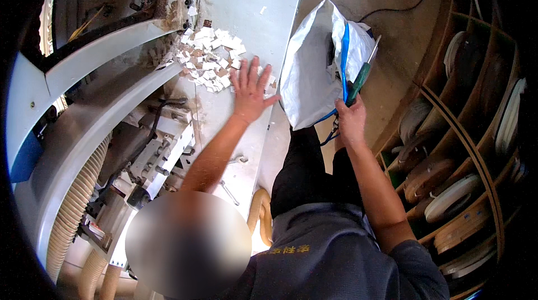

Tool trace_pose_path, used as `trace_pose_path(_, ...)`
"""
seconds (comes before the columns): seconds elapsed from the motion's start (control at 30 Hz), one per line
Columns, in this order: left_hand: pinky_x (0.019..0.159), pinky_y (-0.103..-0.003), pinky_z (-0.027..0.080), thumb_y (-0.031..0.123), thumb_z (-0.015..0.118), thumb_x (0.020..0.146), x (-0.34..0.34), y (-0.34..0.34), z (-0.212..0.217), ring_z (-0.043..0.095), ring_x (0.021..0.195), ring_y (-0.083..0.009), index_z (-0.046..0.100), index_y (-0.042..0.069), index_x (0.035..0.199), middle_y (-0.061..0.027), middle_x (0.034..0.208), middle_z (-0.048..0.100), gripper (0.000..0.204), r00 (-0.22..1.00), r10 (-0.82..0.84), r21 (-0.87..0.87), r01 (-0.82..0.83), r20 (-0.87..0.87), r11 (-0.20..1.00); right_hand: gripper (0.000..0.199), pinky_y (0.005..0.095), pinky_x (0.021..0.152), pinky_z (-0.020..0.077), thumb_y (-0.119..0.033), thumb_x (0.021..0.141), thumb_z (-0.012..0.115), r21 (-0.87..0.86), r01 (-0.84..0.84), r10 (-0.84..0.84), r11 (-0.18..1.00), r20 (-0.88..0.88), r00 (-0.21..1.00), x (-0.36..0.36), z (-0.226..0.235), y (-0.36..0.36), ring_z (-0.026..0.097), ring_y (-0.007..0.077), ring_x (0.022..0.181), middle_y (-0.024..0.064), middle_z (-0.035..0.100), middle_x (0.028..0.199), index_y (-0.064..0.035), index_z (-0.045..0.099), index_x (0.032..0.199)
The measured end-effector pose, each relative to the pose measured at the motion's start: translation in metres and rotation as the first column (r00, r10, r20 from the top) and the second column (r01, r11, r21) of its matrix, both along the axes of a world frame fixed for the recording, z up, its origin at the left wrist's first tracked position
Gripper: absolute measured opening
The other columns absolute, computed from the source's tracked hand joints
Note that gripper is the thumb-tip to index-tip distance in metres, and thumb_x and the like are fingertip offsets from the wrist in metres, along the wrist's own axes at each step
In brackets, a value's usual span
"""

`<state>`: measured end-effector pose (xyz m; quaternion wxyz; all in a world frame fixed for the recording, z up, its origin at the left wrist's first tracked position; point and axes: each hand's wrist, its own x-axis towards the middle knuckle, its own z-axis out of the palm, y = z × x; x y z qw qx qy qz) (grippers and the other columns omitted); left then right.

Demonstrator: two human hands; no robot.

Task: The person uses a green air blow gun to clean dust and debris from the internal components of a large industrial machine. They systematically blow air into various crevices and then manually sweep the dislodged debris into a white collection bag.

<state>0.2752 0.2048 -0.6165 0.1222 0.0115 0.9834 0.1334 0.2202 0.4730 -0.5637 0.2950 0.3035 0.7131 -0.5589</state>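
My left hand (252, 90) is open, its fingers spread over the light grey machine top, at the near edge of a pile of small white and brown chips (214, 56). My right hand (351, 123) is closed around a screwdriver (360, 80) with a green handle, its metal shaft pointing up and away. The same hand is against the blue-edged rim of a white bag (309, 67) and seems to pinch it. The bag gapes toward the machine top, beside my left thumb. Something dark lies inside it, too shaded to name.
Two wrenches (239, 160) lie on the machine top near my left forearm. Machine parts and a ribbed hose (84, 204) fill the left side. A wooden rack (459, 123) holding rolls of banding stands at right. A black cable (417, 3) crosses the floor.
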Motion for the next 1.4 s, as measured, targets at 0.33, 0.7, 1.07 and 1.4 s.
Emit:
trace_pose_path(0.33, 0.111, -0.055, 0.011, 0.026, 0.060, 0.085, -0.062, 0.057, -0.025, 0.020, 0.140, -0.0297, 0.040, 0.016, 0.139, -0.0112, 0.151, 0.024, 0.059, 0.970, 0.216, -0.027, -0.220, -0.109, 0.975, 0.030, 0.0268, 0.044, 0.0402, -0.012, 0.082, 0.059, 0.024, -0.035, 0.034, 0.999, 0.046, 0.998, -0.003, 0.005, -0.002, 0.047, 0.0104, 0.048, 0.0009, 0.051, 0.063, 0.0021, 0.052, 0.107)
trace_pose_path(0.7, 0.108, -0.065, 0.004, 0.054, 0.063, 0.080, -0.065, -0.068, 0.005, 0.007, 0.138, -0.0460, 0.031, 0.020, 0.144, -0.0193, 0.149, 0.023, 0.079, 0.818, 0.488, -0.202, -0.556, -0.305, 0.806, 0.025, 0.0267, 0.053, 0.0395, -0.006, 0.083, 0.057, 0.046, -0.059, 0.059, 0.997, 0.003, 0.998, -0.006, 0.005, 0.004, 0.048, 0.0092, 0.059, -0.0004, 0.050, 0.068, 0.0008, 0.054, 0.106)
trace_pose_path(1.07, 0.106, -0.063, 0.015, 0.047, 0.071, 0.071, -0.066, -0.006, -0.020, 0.022, 0.132, -0.0423, 0.055, 0.022, 0.126, -0.0106, 0.141, 0.037, 0.062, 0.806, 0.502, -0.089, -0.552, -0.314, 0.829, 0.028, 0.0264, 0.046, 0.0376, -0.008, 0.083, 0.058, 0.007, 0.021, -0.021, 1.000, 0.041, 0.999, -0.008, -0.003, 0.003, 0.047, 0.0095, 0.052, 0.0005, 0.050, 0.065, 0.0022, 0.051, 0.107)
trace_pose_path(1.4, 0.108, -0.065, 0.003, 0.034, 0.071, 0.076, -0.070, 0.064, -0.006, 0.007, 0.140, -0.0445, 0.028, 0.022, 0.146, -0.0168, 0.153, 0.014, 0.083, 0.919, 0.343, 0.235, -0.296, -0.193, 0.926, 0.046, 0.0247, 0.047, 0.0369, -0.007, 0.084, 0.056, -0.019, 0.015, -0.014, 1.000, 0.038, 0.999, -0.011, 0.010, 0.004, 0.045, 0.0084, 0.051, -0.0013, 0.050, 0.066, 0.0041, 0.045, 0.128)
